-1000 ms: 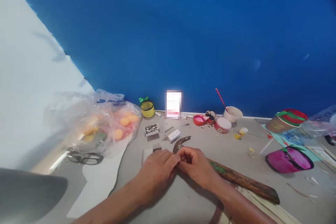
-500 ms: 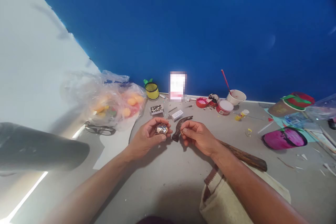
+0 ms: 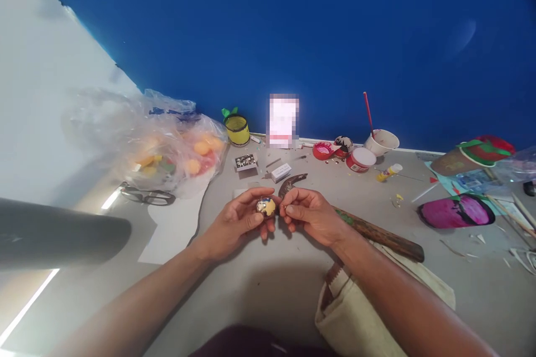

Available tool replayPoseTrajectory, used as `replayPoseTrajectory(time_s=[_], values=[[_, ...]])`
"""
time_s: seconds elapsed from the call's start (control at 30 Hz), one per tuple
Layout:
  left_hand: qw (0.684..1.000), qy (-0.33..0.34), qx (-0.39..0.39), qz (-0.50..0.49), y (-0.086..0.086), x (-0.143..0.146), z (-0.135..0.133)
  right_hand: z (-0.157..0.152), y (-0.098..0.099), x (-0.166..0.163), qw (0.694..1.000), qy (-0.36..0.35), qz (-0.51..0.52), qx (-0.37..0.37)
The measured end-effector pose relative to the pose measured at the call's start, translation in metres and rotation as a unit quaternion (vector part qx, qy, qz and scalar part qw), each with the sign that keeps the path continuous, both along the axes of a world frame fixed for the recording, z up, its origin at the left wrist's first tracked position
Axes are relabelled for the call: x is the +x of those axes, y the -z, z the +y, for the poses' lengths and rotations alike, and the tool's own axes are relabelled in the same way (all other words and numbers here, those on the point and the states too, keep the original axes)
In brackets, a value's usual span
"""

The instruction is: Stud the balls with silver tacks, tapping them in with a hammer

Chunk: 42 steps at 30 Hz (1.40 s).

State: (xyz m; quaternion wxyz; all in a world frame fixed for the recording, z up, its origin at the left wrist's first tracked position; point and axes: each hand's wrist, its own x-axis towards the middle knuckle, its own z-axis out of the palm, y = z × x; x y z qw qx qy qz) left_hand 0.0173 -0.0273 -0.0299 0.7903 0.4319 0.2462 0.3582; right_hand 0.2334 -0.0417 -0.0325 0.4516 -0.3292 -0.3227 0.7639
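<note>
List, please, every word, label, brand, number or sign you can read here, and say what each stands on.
No text is legible.
Small white cardboard box: printing, too small to read.
Round red-and-white tub: label marks, too small.
Clear plastic bag: blue markings, too blurred.
Small yellow bottle with white cap: markings, too blurred.
Bright white upright rectangle: pixelated, unreadable.

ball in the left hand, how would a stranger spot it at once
Below the blue wall is a grey table. Near the middle, the left hand holds the ball, close to the right hand. Unlike the hammer and white box nearby, it is round and shiny with a pale yellow patch.
</note>
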Motion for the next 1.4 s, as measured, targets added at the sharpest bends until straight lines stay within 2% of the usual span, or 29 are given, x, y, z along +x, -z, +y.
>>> replayPoseTrajectory(time_s=[0.1, 0.2, 0.4, 0.57, 0.67, 0.83, 1.03, 1.13, 1.23, 1.4], values=[[0.999, -0.014, -0.042, -0.015, -0.003, -0.001, -0.001, 0.002, 0.001, 0.002, 1.000, 0.008, 0.008, -0.008], [0.999, -0.021, -0.036, -0.004, -0.004, -0.002, -0.001, 0.002, 0.000, 0.003, 1.000, 0.013, 0.015, -0.005], [0.996, -0.039, 0.030, 0.070, -0.003, 0.000, -0.003, -0.002, -0.003, -0.002, 1.000, 0.000, -0.012, 0.005], [0.982, -0.072, 0.100, 0.143, -0.009, 0.003, -0.008, -0.005, -0.001, -0.006, 0.999, 0.000, -0.039, 0.015], [0.961, -0.078, 0.156, 0.215, -0.011, 0.004, -0.010, -0.005, -0.001, -0.007, 0.999, 0.002, -0.050, 0.012], [0.893, -0.127, 0.323, 0.288, -0.005, 0.005, -0.012, -0.006, -0.002, -0.008, 0.998, -0.009, -0.058, 0.008], [0.849, -0.106, 0.370, 0.361, -0.001, 0.005, -0.016, -0.007, -0.003, -0.009, 0.998, -0.017, -0.066, 0.003], [0.828, -0.101, 0.426, 0.351, -0.001, 0.005, -0.015, -0.006, -0.003, -0.009, 0.998, -0.019, -0.065, 0.001], [0.819, -0.095, 0.453, 0.340, -0.001, 0.005, -0.013, -0.005, -0.001, -0.008, 0.998, -0.021, -0.067, 0.000], [0.816, -0.085, 0.441, 0.363, 0.000, 0.004, -0.015, -0.004, 0.001, -0.006, 0.997, -0.036, -0.071, 0.004]])
